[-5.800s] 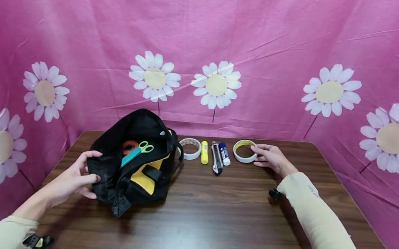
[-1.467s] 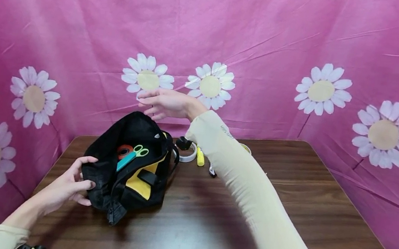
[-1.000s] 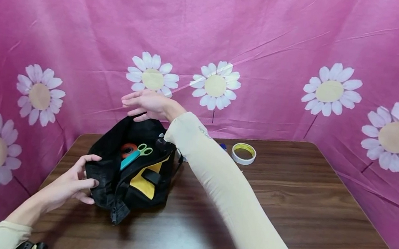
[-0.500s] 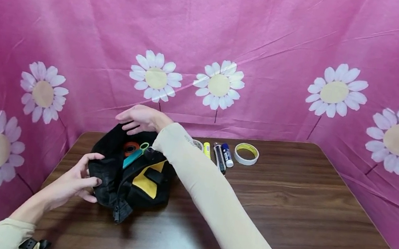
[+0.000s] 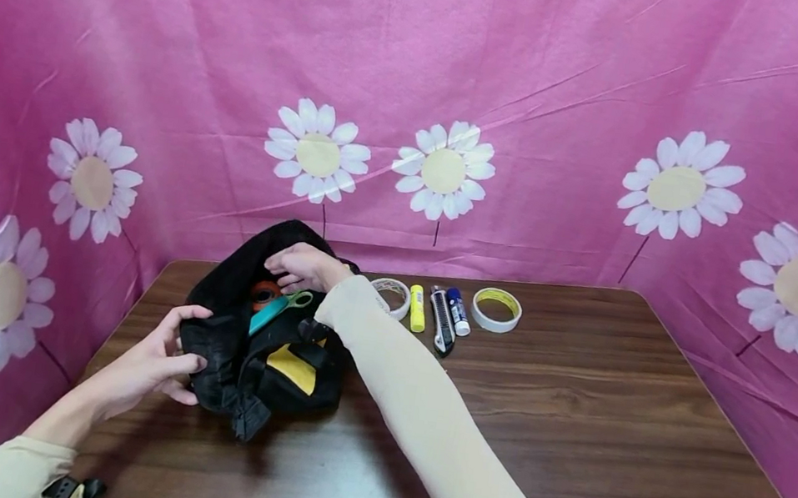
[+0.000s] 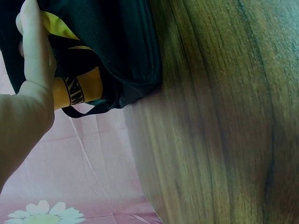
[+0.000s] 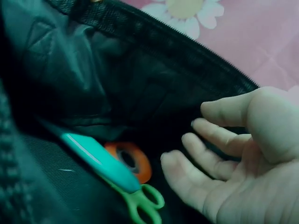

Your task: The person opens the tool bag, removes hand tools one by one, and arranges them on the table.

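A black bag [image 5: 220, 368] with a yellow panel stands unzipped on the left of the table. My left hand [image 5: 160, 361] grips the left edge of its mouth, with the thumb on the near side. Inside lie scissors [image 7: 91, 156] with green handles and a teal sheath, beside a small orange tape roll [image 7: 142, 163]. My right hand [image 5: 306, 266] reaches into the mouth just above these. In the right wrist view its fingers [image 7: 177, 172] are loosely bent and apart from both things, with nothing held. The sleeve hides part of the bag's right side.
Right of the bag, in a row, lie a white tape roll [image 5: 401, 306], a yellow glue stick [image 5: 417, 309], a box cutter [image 5: 441, 322], a blue-and-white glue stick [image 5: 457, 310] and a yellow-cored tape roll [image 5: 495, 324]. A pink curtain [image 5: 544, 66] hangs behind the wooden table [image 5: 571, 440].
My right hand has left the yellow-cored tape roll at the right, crossed above the bag and come down into its mouth. My left hand keeps its grip on the bag.
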`<action>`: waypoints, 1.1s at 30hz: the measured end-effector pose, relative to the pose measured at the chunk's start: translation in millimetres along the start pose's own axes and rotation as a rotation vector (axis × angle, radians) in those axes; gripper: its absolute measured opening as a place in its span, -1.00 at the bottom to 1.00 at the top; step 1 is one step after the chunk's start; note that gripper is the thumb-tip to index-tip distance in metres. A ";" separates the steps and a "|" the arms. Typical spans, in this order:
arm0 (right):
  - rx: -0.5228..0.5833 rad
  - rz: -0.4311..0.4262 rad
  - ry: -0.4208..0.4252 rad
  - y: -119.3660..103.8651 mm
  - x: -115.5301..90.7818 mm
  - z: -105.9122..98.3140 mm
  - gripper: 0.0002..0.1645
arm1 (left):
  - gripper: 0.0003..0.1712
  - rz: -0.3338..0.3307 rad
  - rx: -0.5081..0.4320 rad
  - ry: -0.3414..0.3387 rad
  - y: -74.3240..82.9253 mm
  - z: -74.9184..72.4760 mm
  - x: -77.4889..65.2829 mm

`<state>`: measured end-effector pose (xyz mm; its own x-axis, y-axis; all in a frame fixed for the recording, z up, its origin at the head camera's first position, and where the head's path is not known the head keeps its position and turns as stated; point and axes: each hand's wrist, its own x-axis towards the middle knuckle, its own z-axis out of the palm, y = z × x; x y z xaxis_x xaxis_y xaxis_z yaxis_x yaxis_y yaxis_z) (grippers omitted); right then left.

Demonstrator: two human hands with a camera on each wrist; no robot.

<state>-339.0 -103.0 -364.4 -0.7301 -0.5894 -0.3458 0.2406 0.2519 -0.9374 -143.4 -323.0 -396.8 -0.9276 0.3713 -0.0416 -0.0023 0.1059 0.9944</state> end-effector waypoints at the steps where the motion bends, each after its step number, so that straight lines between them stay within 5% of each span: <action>1: -0.018 0.005 0.000 3.7 0.0 -0.1 -0.56 | -0.27 -0.002 0.003 0.004 -0.1 0.1 -0.1; 15: -0.079 0.041 0.036 41.7 4.3 1.1 -0.56 | -0.26 -0.018 -0.005 0.019 -3.7 1.2 -1.3; 33: 0.078 -0.032 0.132 74.8 9.8 8.5 -0.47 | -0.26 -0.017 -0.075 -0.018 -7.9 0.4 -3.0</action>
<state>-322.7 -96.5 -438.3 -0.8149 -0.4887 -0.3115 0.2607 0.1710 -0.9502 -140.5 -324.6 -404.6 -0.9205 0.3862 -0.0594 -0.0464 0.0429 0.9980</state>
